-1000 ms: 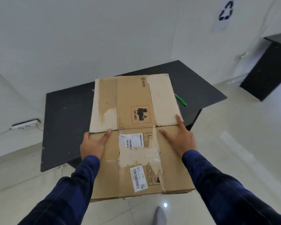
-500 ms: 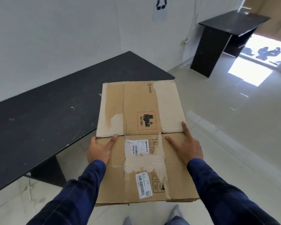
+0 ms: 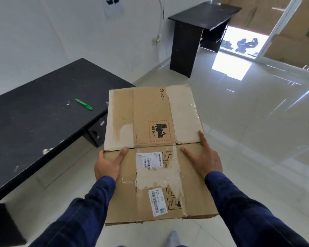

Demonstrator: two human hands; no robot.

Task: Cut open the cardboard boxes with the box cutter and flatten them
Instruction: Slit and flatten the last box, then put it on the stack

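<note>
A flattened cardboard box (image 3: 150, 111), brown with torn tape, shipping labels and a red UN 3481 mark, is held flat in the air in front of me, over the tiled floor. My left hand (image 3: 107, 164) grips its left edge, thumb on top. My right hand (image 3: 203, 161) holds the right edge, with thumb and forefinger spread on the top face. A green box cutter (image 3: 83, 104) lies by itself on the black table (image 3: 34, 113) to my left, near the table's right end.
A second black desk (image 3: 194, 18) stands against the far wall. Large cardboard sheets (image 3: 292, 32) lean at the bright doorway at the back right. A recycling sign (image 3: 112, 2) hangs on the wall. Glossy floor tiles (image 3: 248, 131) spread to the right.
The view has swung right, away from the table. The flattened box came off the table in both hands and now hangs over the floor. The box cutter stayed on the table.
</note>
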